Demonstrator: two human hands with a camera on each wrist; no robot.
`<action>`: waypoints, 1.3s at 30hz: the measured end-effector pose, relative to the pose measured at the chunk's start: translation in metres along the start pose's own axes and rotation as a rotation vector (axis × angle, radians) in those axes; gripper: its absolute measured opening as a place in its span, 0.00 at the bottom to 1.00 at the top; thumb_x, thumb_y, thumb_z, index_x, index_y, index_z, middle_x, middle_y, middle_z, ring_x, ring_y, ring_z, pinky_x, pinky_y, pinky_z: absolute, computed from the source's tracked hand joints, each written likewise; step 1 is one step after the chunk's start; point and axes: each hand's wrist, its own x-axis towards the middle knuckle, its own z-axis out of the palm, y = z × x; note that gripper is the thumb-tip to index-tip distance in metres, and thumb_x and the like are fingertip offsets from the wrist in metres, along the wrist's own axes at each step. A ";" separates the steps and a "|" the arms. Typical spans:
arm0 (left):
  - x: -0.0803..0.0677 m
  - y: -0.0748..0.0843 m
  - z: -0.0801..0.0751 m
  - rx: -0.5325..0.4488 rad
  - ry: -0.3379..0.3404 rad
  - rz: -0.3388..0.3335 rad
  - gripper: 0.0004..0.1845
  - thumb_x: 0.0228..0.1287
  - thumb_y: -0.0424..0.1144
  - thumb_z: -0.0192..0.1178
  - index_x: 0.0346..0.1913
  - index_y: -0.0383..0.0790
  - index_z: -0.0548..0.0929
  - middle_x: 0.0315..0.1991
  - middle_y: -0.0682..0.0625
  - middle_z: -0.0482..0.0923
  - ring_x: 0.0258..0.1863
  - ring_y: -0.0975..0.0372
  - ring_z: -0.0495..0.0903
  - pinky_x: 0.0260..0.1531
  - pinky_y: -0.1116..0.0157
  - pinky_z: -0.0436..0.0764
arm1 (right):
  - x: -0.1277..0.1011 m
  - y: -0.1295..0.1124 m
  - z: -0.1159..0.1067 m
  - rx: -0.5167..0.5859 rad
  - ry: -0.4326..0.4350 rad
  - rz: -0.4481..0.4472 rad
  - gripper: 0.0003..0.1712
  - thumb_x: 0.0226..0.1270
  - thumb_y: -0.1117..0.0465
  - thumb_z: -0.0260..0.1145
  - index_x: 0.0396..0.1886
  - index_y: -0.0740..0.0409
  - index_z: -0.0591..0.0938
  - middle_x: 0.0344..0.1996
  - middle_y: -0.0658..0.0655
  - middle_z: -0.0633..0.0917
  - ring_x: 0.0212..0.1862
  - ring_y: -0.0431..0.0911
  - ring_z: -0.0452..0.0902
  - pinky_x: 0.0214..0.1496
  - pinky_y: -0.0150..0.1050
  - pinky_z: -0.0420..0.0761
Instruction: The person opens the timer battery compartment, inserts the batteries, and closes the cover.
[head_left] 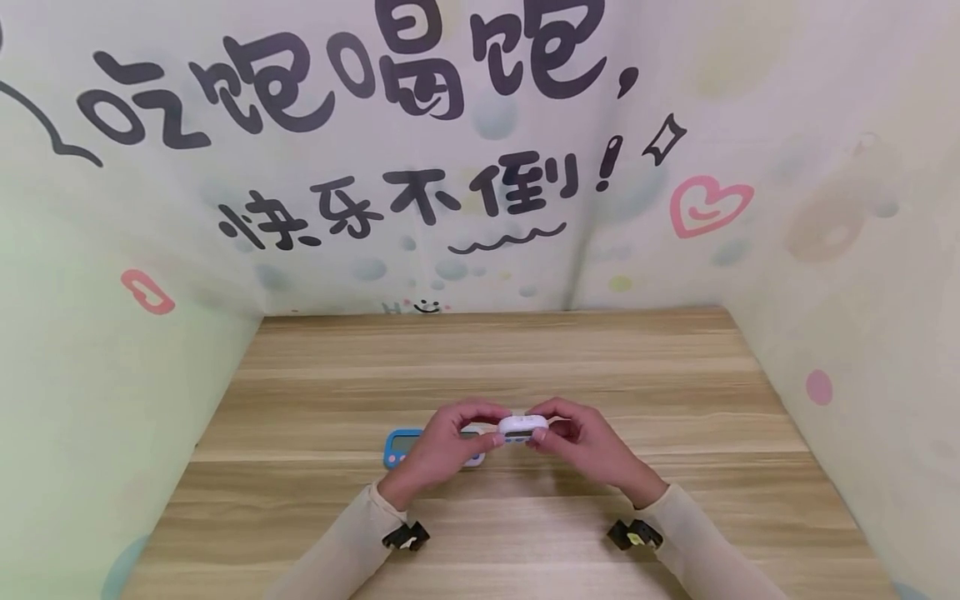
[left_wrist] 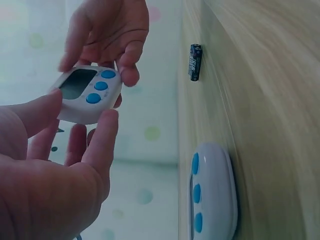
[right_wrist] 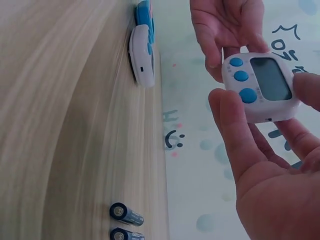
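White timer (head_left: 522, 427) with blue buttons pinched between left hand (head_left: 444, 446) and right hand (head_left: 587, 442), fingers curled round its edges, above wooden surface (head_left: 525, 358), second timer (left_wrist: 212, 192) and batteries (right_wrist: 126, 214) lying nearby

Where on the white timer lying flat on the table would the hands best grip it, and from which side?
Probably by its two long rounded edges, coming down from above. The white timer on the table lies flat, face up, so only its rim is free. Its far side sits against a blue timer, so pinching across the open edges looks easier.
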 end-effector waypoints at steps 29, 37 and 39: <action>-0.001 -0.001 0.010 -0.271 -0.017 -0.078 0.34 0.52 0.32 0.75 0.64 0.43 0.76 0.60 0.39 0.77 0.57 0.47 0.80 0.51 0.63 0.85 | 0.001 -0.006 0.005 -0.165 0.065 -0.099 0.32 0.57 0.69 0.75 0.61 0.59 0.76 0.57 0.58 0.80 0.58 0.54 0.78 0.59 0.43 0.82; -0.002 0.000 0.007 -0.302 -0.035 -0.083 0.31 0.59 0.33 0.71 0.66 0.45 0.75 0.63 0.43 0.76 0.59 0.51 0.78 0.49 0.64 0.86 | 0.001 -0.009 0.002 -0.135 0.070 -0.087 0.24 0.64 0.63 0.72 0.59 0.55 0.79 0.55 0.55 0.82 0.52 0.54 0.81 0.52 0.43 0.86; -0.002 0.000 0.006 -0.295 -0.032 -0.076 0.30 0.61 0.34 0.69 0.66 0.44 0.74 0.64 0.45 0.75 0.59 0.52 0.78 0.50 0.65 0.85 | 0.001 -0.008 0.001 -0.133 0.071 -0.088 0.24 0.63 0.63 0.72 0.59 0.55 0.80 0.53 0.56 0.82 0.51 0.53 0.82 0.50 0.43 0.87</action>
